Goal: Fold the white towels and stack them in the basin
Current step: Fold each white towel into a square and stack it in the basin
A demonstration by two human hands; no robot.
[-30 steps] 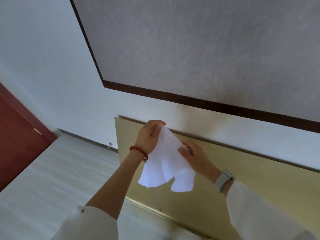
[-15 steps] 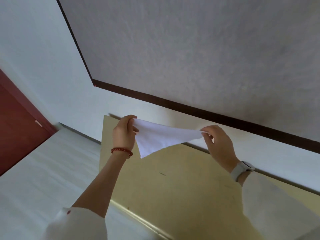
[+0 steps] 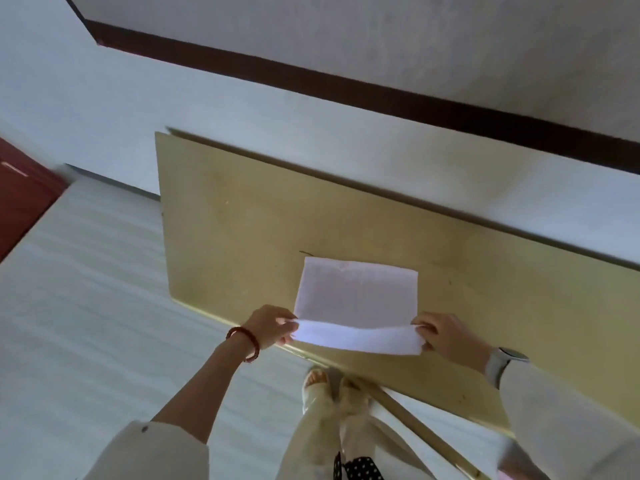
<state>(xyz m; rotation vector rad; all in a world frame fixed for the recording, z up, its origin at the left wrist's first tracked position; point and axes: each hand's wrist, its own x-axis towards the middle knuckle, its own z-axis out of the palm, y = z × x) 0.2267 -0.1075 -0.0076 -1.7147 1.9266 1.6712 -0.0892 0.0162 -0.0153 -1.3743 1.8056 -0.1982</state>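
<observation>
A white towel (image 3: pixel 356 292) lies spread on the yellow table (image 3: pixel 242 237), its far part flat on the top. Its near edge is lifted off the table and stretched between my hands. My left hand (image 3: pixel 273 325), with a red bead bracelet at the wrist, pinches the near left corner. My right hand (image 3: pixel 441 336), with a watch at the wrist, pinches the near right corner. No basin is in view.
The table stands against a white wall (image 3: pixel 242 109) with a dark band. Pale floor (image 3: pixel 86 306) lies to the left, with a red door (image 3: pixel 20 202) at the far left. My feet (image 3: pixel 329 386) stand at the table's near edge.
The towel was held up in the air and pulled out between both hands; now it has come down onto the table, and the view has tipped downward.
</observation>
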